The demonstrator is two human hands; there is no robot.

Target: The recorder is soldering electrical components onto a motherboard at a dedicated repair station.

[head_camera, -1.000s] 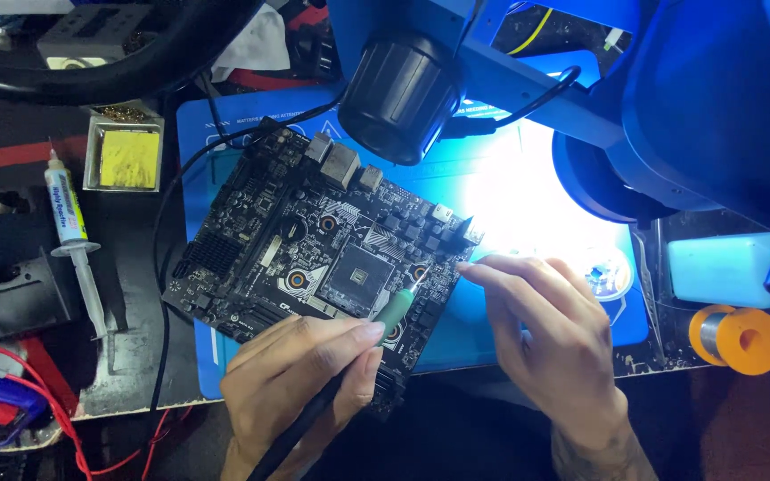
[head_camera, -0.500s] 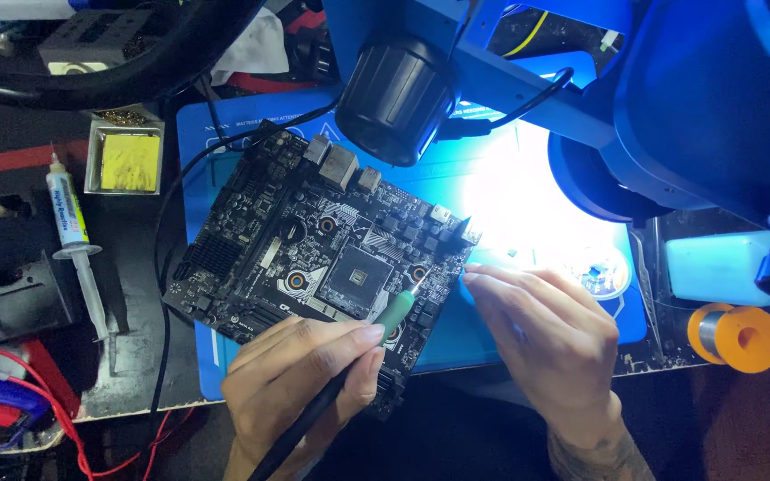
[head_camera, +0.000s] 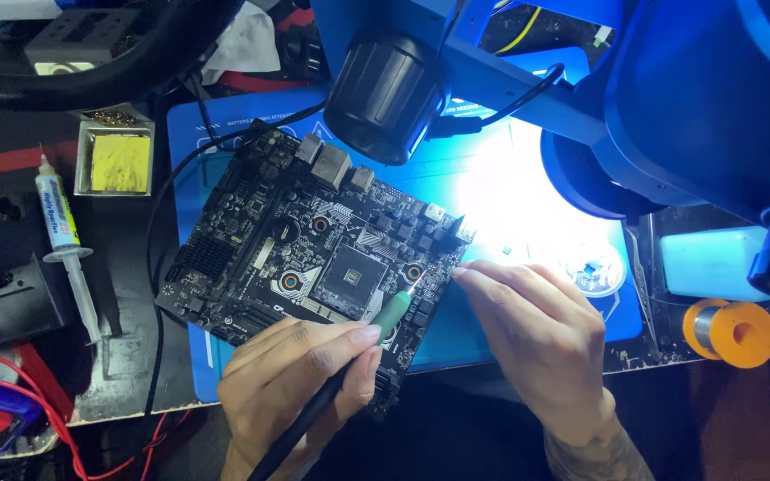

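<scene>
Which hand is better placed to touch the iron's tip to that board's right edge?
Left. The left hand grips the green-handled soldering iron, its tip by the circuit board right edge. The right hand only rests fingertips there, holding no visible tool.

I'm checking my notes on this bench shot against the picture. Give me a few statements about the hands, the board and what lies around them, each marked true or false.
1. The left hand holds a soldering iron with a green grip. True.
2. The circuit board lies on a red mat. False: the mat is blue.
3. The right hand rests by the board's right edge. True.
4. The orange solder spool sits left of the board. False: far right.
</scene>
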